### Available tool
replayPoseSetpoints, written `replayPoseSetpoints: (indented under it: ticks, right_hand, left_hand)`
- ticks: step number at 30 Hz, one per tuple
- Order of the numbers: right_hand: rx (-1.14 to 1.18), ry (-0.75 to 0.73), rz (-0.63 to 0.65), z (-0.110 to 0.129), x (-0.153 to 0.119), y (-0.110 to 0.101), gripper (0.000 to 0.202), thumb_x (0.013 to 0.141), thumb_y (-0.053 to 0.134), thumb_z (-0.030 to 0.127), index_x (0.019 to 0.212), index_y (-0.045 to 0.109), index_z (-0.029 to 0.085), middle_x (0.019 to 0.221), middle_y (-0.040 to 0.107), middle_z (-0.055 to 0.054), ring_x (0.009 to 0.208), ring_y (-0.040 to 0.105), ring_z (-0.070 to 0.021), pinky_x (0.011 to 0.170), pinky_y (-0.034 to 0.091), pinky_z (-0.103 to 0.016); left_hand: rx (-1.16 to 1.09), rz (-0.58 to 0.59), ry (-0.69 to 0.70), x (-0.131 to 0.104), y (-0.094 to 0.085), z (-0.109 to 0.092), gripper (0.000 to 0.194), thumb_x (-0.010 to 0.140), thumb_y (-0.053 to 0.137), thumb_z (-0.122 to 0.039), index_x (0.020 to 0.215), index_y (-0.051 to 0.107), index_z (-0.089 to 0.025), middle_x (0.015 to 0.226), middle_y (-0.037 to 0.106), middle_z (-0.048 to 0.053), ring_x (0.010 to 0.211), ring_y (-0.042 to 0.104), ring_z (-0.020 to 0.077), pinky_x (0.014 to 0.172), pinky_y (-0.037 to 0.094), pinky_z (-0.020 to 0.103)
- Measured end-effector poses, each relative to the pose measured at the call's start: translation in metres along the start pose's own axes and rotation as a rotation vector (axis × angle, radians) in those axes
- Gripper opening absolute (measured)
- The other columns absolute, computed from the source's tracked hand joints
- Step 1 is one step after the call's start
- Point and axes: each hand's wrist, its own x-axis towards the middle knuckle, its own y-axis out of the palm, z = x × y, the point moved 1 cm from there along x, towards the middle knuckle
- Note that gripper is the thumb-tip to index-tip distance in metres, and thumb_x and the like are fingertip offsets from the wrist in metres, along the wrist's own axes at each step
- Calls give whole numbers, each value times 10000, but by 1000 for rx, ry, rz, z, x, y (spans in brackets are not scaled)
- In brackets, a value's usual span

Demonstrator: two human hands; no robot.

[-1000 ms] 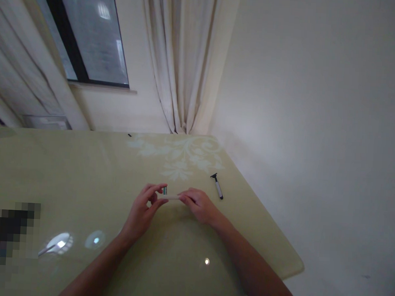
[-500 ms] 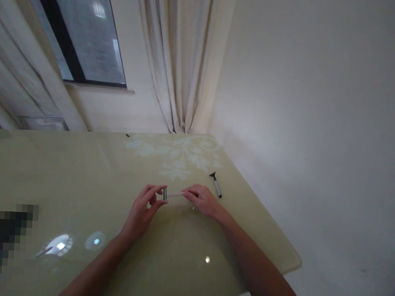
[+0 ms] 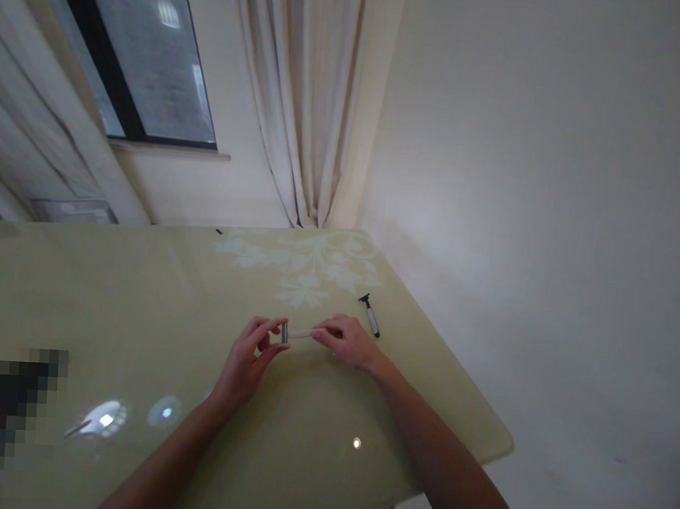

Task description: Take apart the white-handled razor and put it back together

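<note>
Razor head (image 3: 284, 333), narrow and greenish, stood on end between the person's hands, just above the near part of the table (image 3: 284, 449). The left hand (image 3: 248, 360) had thumb and forefinger clamped on its two ends, with the other fingers curled behind. A thin pale handle (image 3: 300, 334) ran sideways from it to the right hand (image 3: 351, 342), whose thumb and fingers were pinched together on the far end. Whether the head and handle were joined could not be told.

Just beyond the right hand lay a spare razor (image 3: 372, 321), grey and black, its head pointing away from the person. The table was pale yellow-green and glossy, with bright spots of light (image 3: 356, 443) mirrored in it and a white flower pattern (image 3: 310, 268) near the back edge. A small dark scrap (image 3: 219, 231) lay by that edge, too small to make out.

Behind the table hung a cream curtain (image 3: 319, 94), gathered at the corner, and another drape (image 3: 45, 102) at the far left. Between them was a dark-framed window (image 3: 150, 55) above a narrow ledge (image 3: 171, 151). A plain pale wall (image 3: 520, 180) filled the right side.
</note>
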Motion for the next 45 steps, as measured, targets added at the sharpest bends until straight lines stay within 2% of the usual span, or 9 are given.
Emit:
replayPoseSetpoints:
  ticks: [5,17,21,26,30,34,39,43,45]
  right_hand:
    - [13,-6,29,1,0,2,396,999,580,530,1074,807,215,786,685,-28,736,559,-148,694,382,-259]
    - [25,56,-44,-2,-1,0,391,990,599,504,1019,811,177,811,698,-40,723,559,-142,672,375,-258]
    - [72,25,-9,1,0,2,408,996,581,526,1047,807,189,822,702,-38,734,567,-143,675,384,-253]
    - [13,64,-71,3,-1,1,433,998,568,537,993,808,177,790,683,-34,707,546,-141,667,372,-260]
    - [49,36,-18,4,-1,1,440,1000,558,552,1004,803,186,773,667,-22,701,539,-137,651,361,-255]
    - [-16,76,-87,3,-1,-1,441,1000,561,545,940,801,180,753,653,-20,695,531,-137,655,351,-258]
    - [-7,14,-45,5,-1,2,414,996,573,537,975,803,194,748,653,-13,684,528,-133,646,342,-257]
    - [-106,66,-114,4,-1,0,444,996,562,553,915,799,187,721,639,-16,677,518,-138,653,332,-267]
    - [-73,44,-83,5,-1,0,453,1002,547,561,931,795,190,735,643,-14,677,519,-135,642,329,-263]
  left_hand:
    - [4,-2,-15,1,-1,-1,298,921,649,-318,1211,692,-262,947,593,15,690,539,132,679,522,269]
    - [-5,-26,24,0,-1,-3,318,913,689,-335,1221,687,-254,955,587,10,698,535,126,688,510,261]
    - [-9,-14,21,0,0,-4,331,915,688,-340,1237,680,-261,965,588,13,698,537,127,676,515,261]
    - [-6,-17,27,0,1,-3,307,914,684,-335,1211,690,-256,938,590,8,678,536,122,675,514,262]
    - [2,-20,23,1,0,-5,307,921,673,-327,1221,685,-260,946,592,12,692,543,126,682,517,263]
    - [3,-11,24,1,0,-6,298,916,678,-339,1201,695,-252,930,593,10,679,541,126,667,515,262]
    - [13,-18,3,0,0,-5,321,909,681,-358,1214,694,-256,947,594,16,691,545,131,691,522,277]
    - [12,-7,-13,0,1,-1,326,904,682,-377,1205,703,-252,928,596,18,678,535,133,678,518,279]
    - [5,-3,-17,0,1,-1,323,903,682,-378,1200,707,-251,920,597,17,677,541,133,681,520,280]
